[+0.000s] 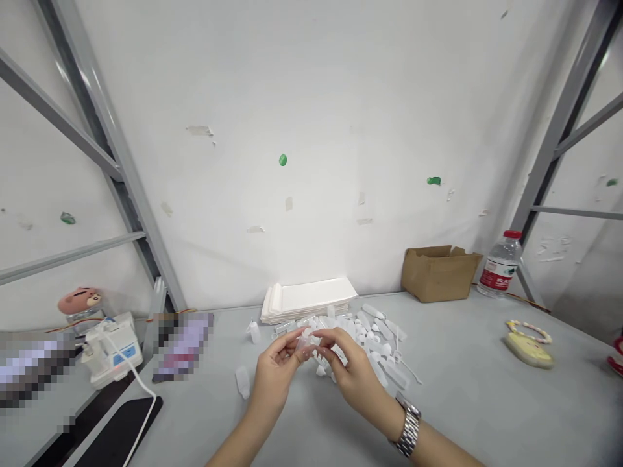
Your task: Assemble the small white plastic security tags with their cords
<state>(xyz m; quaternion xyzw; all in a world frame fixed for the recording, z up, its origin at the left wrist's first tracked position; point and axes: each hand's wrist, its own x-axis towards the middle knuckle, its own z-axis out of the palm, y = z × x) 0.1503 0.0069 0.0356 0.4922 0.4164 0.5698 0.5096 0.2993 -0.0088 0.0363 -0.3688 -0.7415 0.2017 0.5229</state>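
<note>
The one camera was worn on the person's head, and it looked forward and down over a table. The left hand and the right hand were quite near to the camera, at the lower middle of the frame. A white wall stood farther away and filled the upper part. A left post and a right post appeared leaning at the upper left and upper right.
</note>
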